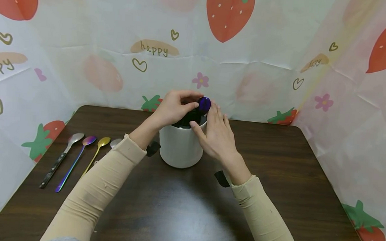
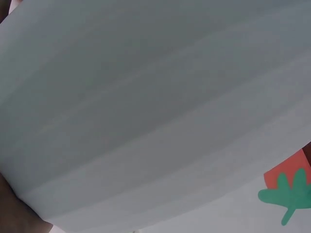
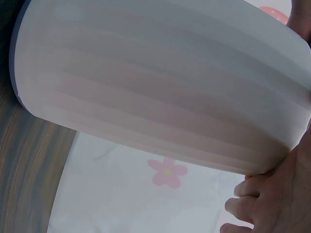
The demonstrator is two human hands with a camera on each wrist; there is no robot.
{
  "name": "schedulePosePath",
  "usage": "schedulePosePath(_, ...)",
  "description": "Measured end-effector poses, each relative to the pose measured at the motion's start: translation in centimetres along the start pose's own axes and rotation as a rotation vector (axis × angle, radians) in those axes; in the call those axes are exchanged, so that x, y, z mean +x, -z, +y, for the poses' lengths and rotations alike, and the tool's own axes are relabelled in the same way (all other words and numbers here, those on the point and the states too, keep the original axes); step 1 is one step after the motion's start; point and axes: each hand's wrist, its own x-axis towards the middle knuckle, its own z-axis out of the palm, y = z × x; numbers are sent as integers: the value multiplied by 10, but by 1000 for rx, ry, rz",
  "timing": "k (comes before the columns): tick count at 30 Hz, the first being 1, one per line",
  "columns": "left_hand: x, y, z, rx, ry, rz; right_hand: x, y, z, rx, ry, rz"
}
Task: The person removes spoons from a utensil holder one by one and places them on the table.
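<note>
A white cylindrical pot (image 1: pixel 180 149) with a dark inside stands on the table. The shiny dark-blue bowl of a spoon (image 1: pixel 204 105) shows above its rim, and the rest of that spoon is hidden. My left hand (image 1: pixel 175 107) is over the pot's left rim and pinches the spoon by its bowl with thumb and fingers. Lying along the pot's right rim, my right hand (image 1: pixel 216 136) has its fingers straight and thumb spread over the front edge. The pot's wall (image 2: pixel 155 116) fills most of the left wrist view. In the right wrist view, the right hand's fingers (image 3: pixel 245 204) lie beside the rim.
At the table's left lie a black-handled spoon (image 1: pixel 60 161), a rainbow spoon (image 1: pixel 76 163), a gold spoon (image 1: pixel 102 142) and a silver spoon (image 1: pixel 115 142) partly hidden by the left sleeve (image 1: pixel 94 188). A strawberry-print sheet (image 1: pixel 189 69) hangs behind the dark wooden table (image 1: pixel 275 168).
</note>
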Motion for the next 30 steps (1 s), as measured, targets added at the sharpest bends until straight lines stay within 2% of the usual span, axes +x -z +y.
schedulePosePath(5, -2, 2, 1, -28, 10, 10, -1, 1, -1, -4, -11, -8)
schedulePosePath(12, -7, 3, -1, -125, 51, 18, -1, 0, 0, -13, -13, -17)
schedulePosePath(16, -9, 4, -2, -143, 45, 43, -1, 0, -1, -5, -18, -21)
schedulePosePath(24, -16, 9, 1, -222, 46, 130, -2, 1, -1, -7, -18, -23)
schedulePosePath(30, -21, 15, 4, -287, 10, 208, -1, 1, -2, -24, -12, -20)
